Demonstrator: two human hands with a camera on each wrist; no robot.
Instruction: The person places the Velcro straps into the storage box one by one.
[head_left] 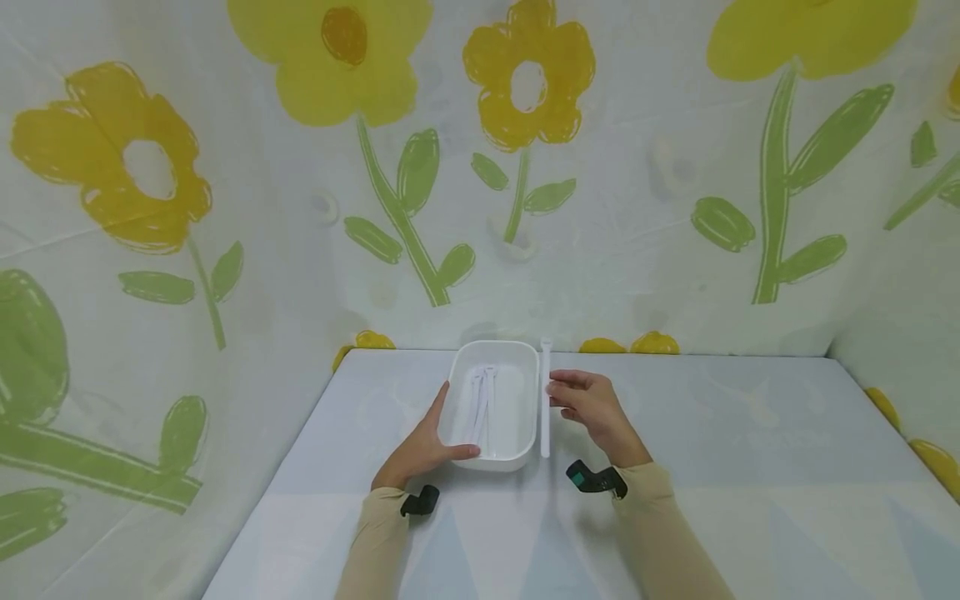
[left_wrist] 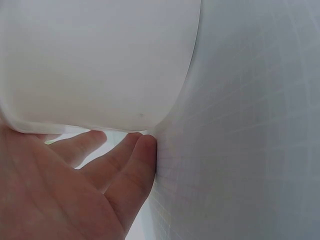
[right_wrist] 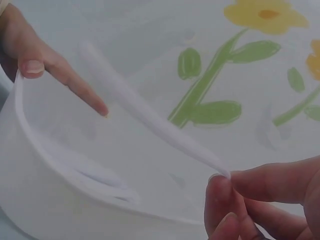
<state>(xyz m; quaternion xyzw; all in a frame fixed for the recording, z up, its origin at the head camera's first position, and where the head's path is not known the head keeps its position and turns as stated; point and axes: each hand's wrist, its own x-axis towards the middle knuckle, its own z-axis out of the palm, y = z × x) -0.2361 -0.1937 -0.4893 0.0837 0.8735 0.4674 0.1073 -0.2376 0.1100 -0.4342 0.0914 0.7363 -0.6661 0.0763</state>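
Observation:
A white rounded rectangular tub stands on the table, with several thin white strips lying lengthwise inside it. My left hand holds the tub at its near left corner, thumb over the near rim and fingers along the outer left wall. Those fingers lie against the wall close to the tabletop in the left wrist view. Beside the tub's right rim, my right hand pinches a long white strip between thumb and fingers. In the right wrist view this strip rises at a slant from the fingertips.
The pale table stretches out on both sides of the tub. Behind it hangs a white cloth with yellow flowers and green stems, and more cloth closes off the left and right. Each wrist wears a black camera band.

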